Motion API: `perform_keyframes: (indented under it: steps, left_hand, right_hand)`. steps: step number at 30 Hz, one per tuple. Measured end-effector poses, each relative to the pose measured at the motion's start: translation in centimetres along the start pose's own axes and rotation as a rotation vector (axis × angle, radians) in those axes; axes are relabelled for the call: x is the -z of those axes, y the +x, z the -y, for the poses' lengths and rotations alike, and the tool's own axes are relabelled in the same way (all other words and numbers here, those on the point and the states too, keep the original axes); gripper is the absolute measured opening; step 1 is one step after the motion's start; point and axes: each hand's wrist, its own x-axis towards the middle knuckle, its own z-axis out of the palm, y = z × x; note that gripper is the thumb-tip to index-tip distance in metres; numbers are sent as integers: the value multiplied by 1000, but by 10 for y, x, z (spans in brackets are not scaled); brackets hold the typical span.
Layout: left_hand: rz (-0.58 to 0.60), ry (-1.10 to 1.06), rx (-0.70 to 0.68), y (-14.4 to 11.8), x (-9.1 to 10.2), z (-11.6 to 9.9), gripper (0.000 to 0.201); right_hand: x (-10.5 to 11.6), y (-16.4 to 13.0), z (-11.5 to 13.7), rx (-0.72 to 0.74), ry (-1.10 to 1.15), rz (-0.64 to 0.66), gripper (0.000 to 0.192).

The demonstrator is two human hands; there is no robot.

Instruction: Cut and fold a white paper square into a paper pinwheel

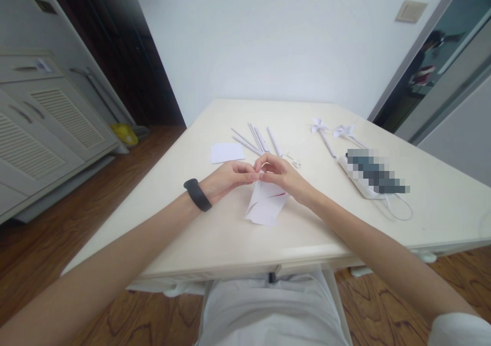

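Over the middle of the table, my left hand (pixel 235 174) and my right hand (pixel 282 174) meet at their fingertips. Both pinch the top edge of a white sheet of paper (pixel 264 210), which hangs below the fingers toward the tabletop. Slits run into the paper from its edges, and a small red mark shows near its right side. Just beyond my left hand lies a stack of white paper squares (pixel 227 152). Several rolled white paper sticks (pixel 261 138) lie behind my hands. Small white bits (pixel 295 163) rest beyond my right hand.
Two white paper pinwheels on sticks, one a near pinwheel (pixel 319 126) and one a right pinwheel (pixel 344 131), lie at the back right. A white box-like device (pixel 356 179) with a blurred top and a cable (pixel 401 215) sits on the right. The wall (pixel 284 44) borders the table's far edge.
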Motion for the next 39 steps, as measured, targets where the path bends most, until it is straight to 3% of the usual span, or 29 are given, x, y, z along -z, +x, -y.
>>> perform_keyframes:
  steps: [9, 25, 39]
  left_hand:
    - [-14, 73, 11, 0, 5, -6, 15]
    - [17, -27, 7, -3, 4, -12, 13]
    - [40, -4, 18, -4, 2, -13, 17]
  right_hand:
    - [2, 2, 0, -5, -7, -9, 12]
    - [7, 2, 1, -42, 143, -94, 18]
    - [8, 3, -3, -92, 185, -68, 20]
